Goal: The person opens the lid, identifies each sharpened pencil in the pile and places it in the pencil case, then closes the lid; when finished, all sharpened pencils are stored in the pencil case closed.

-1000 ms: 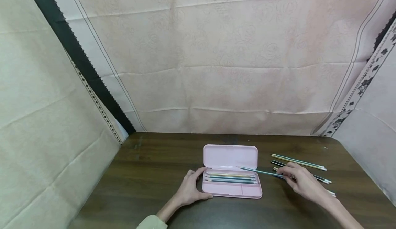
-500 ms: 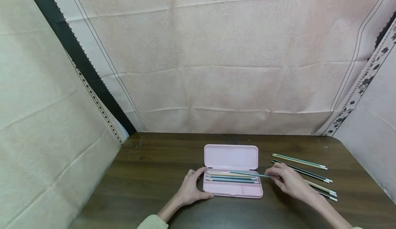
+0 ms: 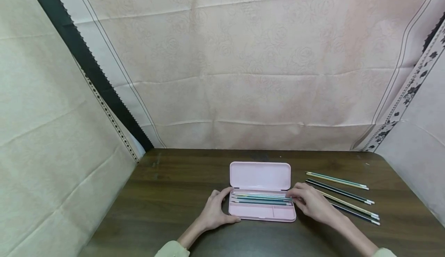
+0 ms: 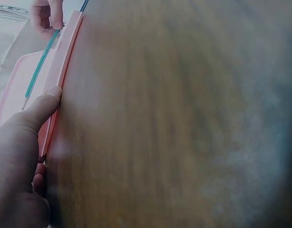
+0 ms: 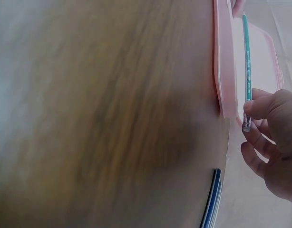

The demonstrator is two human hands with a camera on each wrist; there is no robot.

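A pink pencil case (image 3: 252, 211) lies open on the table, its lid (image 3: 260, 175) folded back. My left hand (image 3: 213, 212) grips the case's left end, thumb at the front edge and fingers at the back corner. Between the thumb and fingers of my right hand (image 3: 309, 203) is the eraser end of a teal pencil (image 5: 248, 57). In the right wrist view that pencil stretches along above the case, its tip pointing toward my left hand. Several pencils (image 3: 260, 202) lie side by side in the case's long compartment. My right fingers are right at the case's right rim.
Right of the case, more pencils lie slantwise on the dark wooden table (image 3: 187, 172): a green and yellow pair (image 3: 337, 181), dark ones (image 3: 338, 191), pale yellow ones (image 3: 347, 203) and dark blue ones (image 3: 356, 214). Cloth curtains (image 3: 257, 95) enclose the table's back and sides.
My right hand has carried the teal pencil left, from over the loose pencils to over the case, bringing it level with the row inside. The left hand stays on the case.
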